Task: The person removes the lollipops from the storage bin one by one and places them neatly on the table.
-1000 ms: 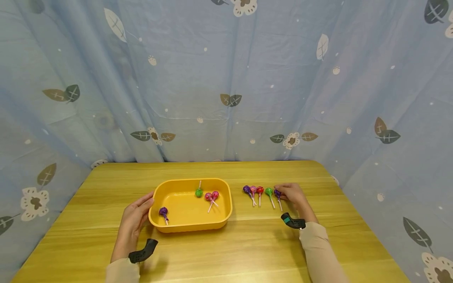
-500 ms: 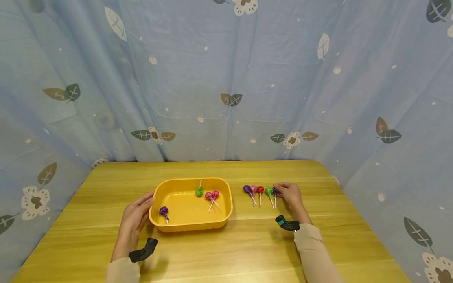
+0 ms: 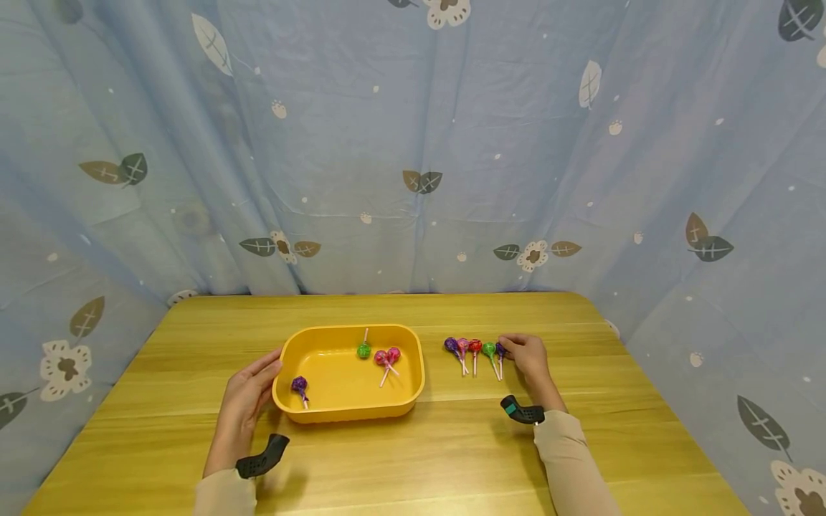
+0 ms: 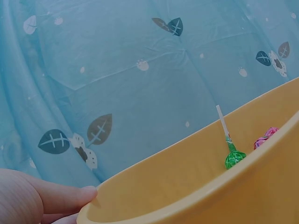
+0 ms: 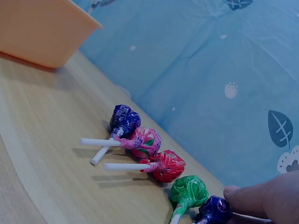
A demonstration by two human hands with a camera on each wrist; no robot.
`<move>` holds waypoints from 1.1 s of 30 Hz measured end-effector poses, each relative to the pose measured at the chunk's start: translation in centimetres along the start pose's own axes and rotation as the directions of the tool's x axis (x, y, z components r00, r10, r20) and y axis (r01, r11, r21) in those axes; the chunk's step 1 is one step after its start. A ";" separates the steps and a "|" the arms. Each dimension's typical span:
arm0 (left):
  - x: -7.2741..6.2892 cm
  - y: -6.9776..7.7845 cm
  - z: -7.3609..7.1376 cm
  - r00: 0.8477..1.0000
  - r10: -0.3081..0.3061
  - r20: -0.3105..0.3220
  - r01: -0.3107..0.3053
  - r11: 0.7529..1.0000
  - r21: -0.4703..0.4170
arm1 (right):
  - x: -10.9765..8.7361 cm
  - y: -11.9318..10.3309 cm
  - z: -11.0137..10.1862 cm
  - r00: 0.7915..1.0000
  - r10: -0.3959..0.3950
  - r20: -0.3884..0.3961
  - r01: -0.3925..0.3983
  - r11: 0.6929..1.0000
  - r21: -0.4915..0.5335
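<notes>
Head: relaxed left hand (image 3: pixel 245 394) against tray (image 3: pixel 342 390); purple lollipop (image 3: pixel 500 352), wrapper (image 5: pixel 216 209) illegible, in right hand (image 3: pixel 528 355)

Soft head-view light, pale sheen across the table (image 3: pixel 400 462), faint soft-edged shadows, dimmer, bluish wrist views

From the head we look forward and down over the table (image 3: pixel 452 451), far enough back to take in its far corners, both hands and the curtain (image 3: pixel 361 165) beyond. At the left wrist we sit low and close beside the yellow tray (image 3: pixel 348 415), facing tilted across its rim; we share that tray and the left hand (image 3: pixel 241 394) with the head view. At the right wrist we look low toward the table's slanting far edge, close to the lollipops (image 3: pixel 475 345) and right hand (image 3: pixel 529 358), both also seen from the head.
</notes>
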State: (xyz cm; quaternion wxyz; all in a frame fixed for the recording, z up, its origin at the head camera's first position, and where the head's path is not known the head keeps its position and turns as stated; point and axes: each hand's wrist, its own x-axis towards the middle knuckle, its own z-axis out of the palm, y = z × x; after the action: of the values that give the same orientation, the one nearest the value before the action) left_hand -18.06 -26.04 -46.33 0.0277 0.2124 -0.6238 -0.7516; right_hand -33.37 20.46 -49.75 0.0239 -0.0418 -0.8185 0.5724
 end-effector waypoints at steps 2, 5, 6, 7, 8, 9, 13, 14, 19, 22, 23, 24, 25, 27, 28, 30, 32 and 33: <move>0.0 0.0 0.0 1.000 0.000 -0.002 0.000 1.000 0.001 | -0.1 0.0 0.0 1.000 0.004 0.001 -0.004 1.000 0.000; 0.0 0.0 0.0 1.000 -0.003 -0.007 0.003 1.000 0.003 | -0.2 -0.1 -0.1 1.000 0.006 0.001 -0.006 1.000 0.005; 0.0 0.0 0.0 1.000 -0.005 -0.010 0.005 1.000 0.002 | -0.3 -0.2 -0.2 1.000 0.005 0.002 -0.005 1.000 0.007; 0.0 0.0 0.0 1.000 -0.002 -0.010 0.002 1.000 0.004 | -0.3 -0.2 -0.2 1.000 0.005 0.001 -0.005 1.000 0.009; 0.0 0.1 0.0 1.000 0.001 -0.009 -0.001 1.000 0.005 | -0.4 -0.3 -0.2 1.000 0.005 -0.001 -0.005 1.000 0.011; 0.0 0.1 0.0 1.000 -0.001 -0.012 0.001 1.000 0.004 | -0.5 -0.4 -0.3 1.000 0.003 -0.003 -0.003 1.000 0.012; 0.1 0.0 0.0 1.000 -0.002 -0.016 0.002 1.000 0.001 | -0.7 -0.8 -0.3 1.000 -0.006 -0.013 0.007 1.000 0.021; 0.0 0.0 0.0 1.000 -0.003 -0.016 0.003 1.000 -0.001 | -0.7 -0.9 -0.3 1.000 -0.013 -0.014 0.013 1.000 0.021; 0.0 0.0 -0.1 1.000 0.001 -0.010 -0.001 1.000 -0.002 | -1.0 -1.4 -0.3 0.999 -0.038 -0.011 0.038 0.999 0.030; 0.0 0.1 0.0 1.000 -0.002 -0.010 0.002 1.000 0.005 | -1.3 -1.9 -0.1 0.999 -0.041 0.012 0.041 0.999 0.034; 0.0 0.1 0.0 1.000 -0.002 -0.011 0.002 1.000 0.010 | -1.4 -2.1 0.0 0.999 -0.041 0.019 0.041 0.999 0.036; 0.0 0.1 0.0 1.000 -0.004 -0.013 0.004 1.000 0.014 | -1.6 -2.3 0.1 0.998 -0.048 0.030 0.047 0.998 0.035; 0.0 0.1 0.1 1.000 -0.003 -0.013 0.003 1.000 0.018 | -1.7 -2.5 0.3 0.998 -0.054 0.040 0.053 0.998 0.034; 0.1 0.1 0.1 1.000 -0.003 -0.017 0.003 1.000 0.018 | -2.0 -2.9 0.6 0.996 -0.060 0.063 0.059 0.998 0.032; 0.1 0.1 0.1 1.000 -0.003 -0.017 0.003 1.000 0.018 | -2.2 -3.1 0.9 0.995 -0.067 0.077 0.065 0.997 0.030; 0.1 0.1 0.2 1.000 -0.005 -0.017 0.005 1.000 0.021 | -2.4 -3.5 1.3 0.992 -0.066 0.105 0.062 0.997 0.045; 0.1 0.1 0.2 1.000 -0.006 -0.016 0.006 1.000 0.024 | -2.6 -3.9 1.8 0.988 -0.054 0.143 0.042 0.995 0.087; 0.1 0.1 0.2 1.000 -0.006 -0.016 0.007 1.000 0.027 | -2.6 -4.0 2.0 0.985 -0.045 0.165 0.026 0.993 0.115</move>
State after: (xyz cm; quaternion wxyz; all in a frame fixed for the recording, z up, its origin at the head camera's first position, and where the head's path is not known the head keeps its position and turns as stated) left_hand -18.20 -25.90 -46.20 0.0275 0.2208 -0.6330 -0.7415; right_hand -31.08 16.92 -46.64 -0.0323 0.0223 -0.7848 0.6185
